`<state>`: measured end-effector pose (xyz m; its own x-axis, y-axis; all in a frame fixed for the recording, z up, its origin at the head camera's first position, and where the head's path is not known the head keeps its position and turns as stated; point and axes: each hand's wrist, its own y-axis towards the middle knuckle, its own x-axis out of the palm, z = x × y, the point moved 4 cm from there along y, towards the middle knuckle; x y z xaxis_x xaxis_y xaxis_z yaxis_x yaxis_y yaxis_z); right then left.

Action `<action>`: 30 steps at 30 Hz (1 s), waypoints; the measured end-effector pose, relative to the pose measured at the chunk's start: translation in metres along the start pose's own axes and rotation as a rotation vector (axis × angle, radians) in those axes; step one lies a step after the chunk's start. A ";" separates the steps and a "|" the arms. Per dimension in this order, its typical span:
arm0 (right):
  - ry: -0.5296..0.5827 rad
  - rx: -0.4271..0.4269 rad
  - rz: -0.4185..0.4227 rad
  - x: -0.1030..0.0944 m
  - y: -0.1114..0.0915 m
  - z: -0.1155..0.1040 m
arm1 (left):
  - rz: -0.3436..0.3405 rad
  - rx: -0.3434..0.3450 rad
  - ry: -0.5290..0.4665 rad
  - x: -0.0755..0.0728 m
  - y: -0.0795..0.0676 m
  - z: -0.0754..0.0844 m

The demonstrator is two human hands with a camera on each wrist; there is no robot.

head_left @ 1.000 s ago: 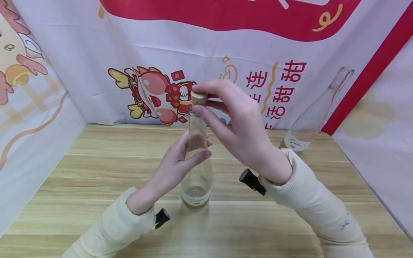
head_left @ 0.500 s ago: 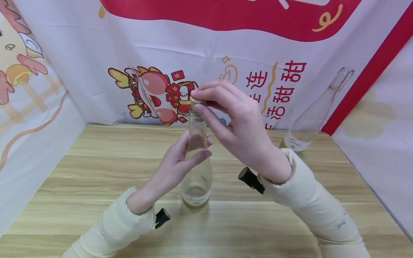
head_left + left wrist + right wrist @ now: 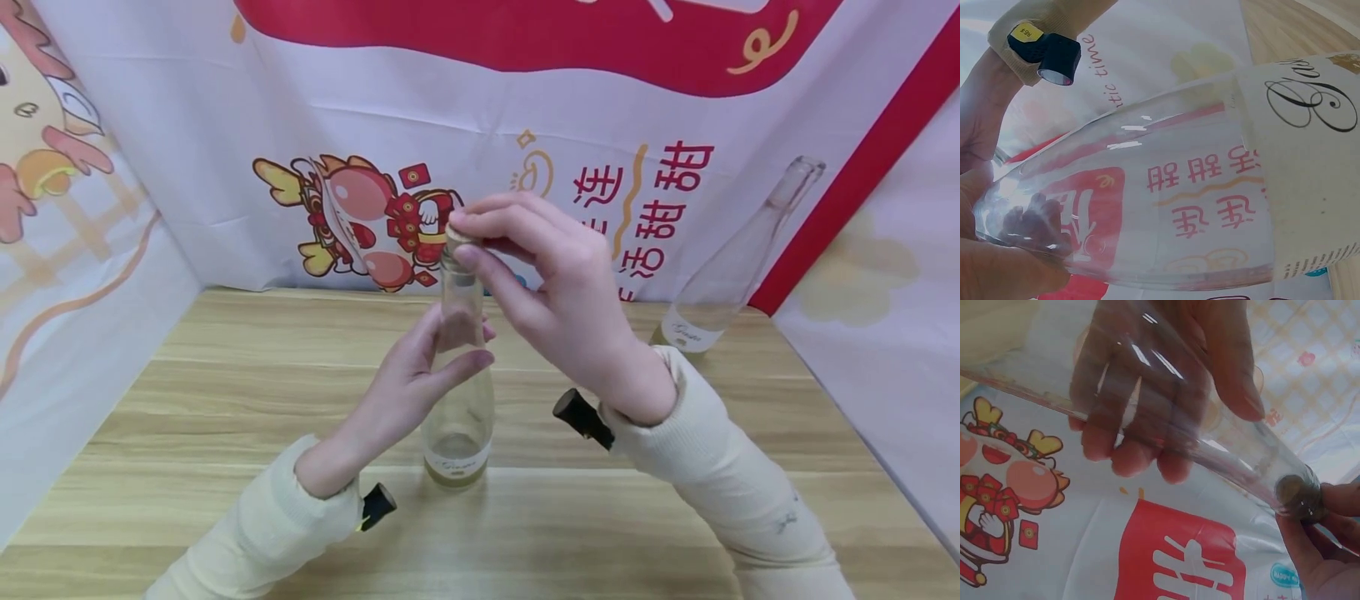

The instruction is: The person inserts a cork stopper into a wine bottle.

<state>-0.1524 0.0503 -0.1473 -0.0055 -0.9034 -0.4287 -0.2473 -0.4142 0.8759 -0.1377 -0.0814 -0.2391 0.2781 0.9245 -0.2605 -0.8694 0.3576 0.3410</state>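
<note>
A clear glass bottle (image 3: 459, 408) with a white label near its base stands upright on the table in the head view. My left hand (image 3: 420, 367) grips it round the neck and shoulder, thumb across the front. At the mouth sits a cork stopper (image 3: 454, 237), its lower part inside the neck. My right hand (image 3: 555, 283) pinches the top of that stopper between thumb and fingers. In the right wrist view the stopper's end (image 3: 1294, 490) shows through the glass, and the left hand's fingers (image 3: 1138, 465) wrap behind the bottle.
A second clear bottle (image 3: 723, 279) with a similar label stands at the back right, without a visible stopper. Printed cloth (image 3: 360, 92) hangs behind the wooden table (image 3: 247, 400) and at both sides. Small black cameras (image 3: 581, 414) are strapped to the wrists.
The right hand has lowered slightly with the cork stopper, which now sits deeper in the bottle's mouth than one second ago. The left hand and the bottle have hardly moved.
</note>
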 end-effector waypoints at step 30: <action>0.094 0.438 -0.243 0.037 -0.071 0.005 | -0.135 -0.290 0.143 -0.004 -0.024 -0.062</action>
<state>-0.1393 0.0467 -0.2269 0.1844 -0.8011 -0.5694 -0.6135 -0.5464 0.5702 -0.1429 -0.1020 -0.3021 0.3568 0.8362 -0.4165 -0.9140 0.4046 0.0293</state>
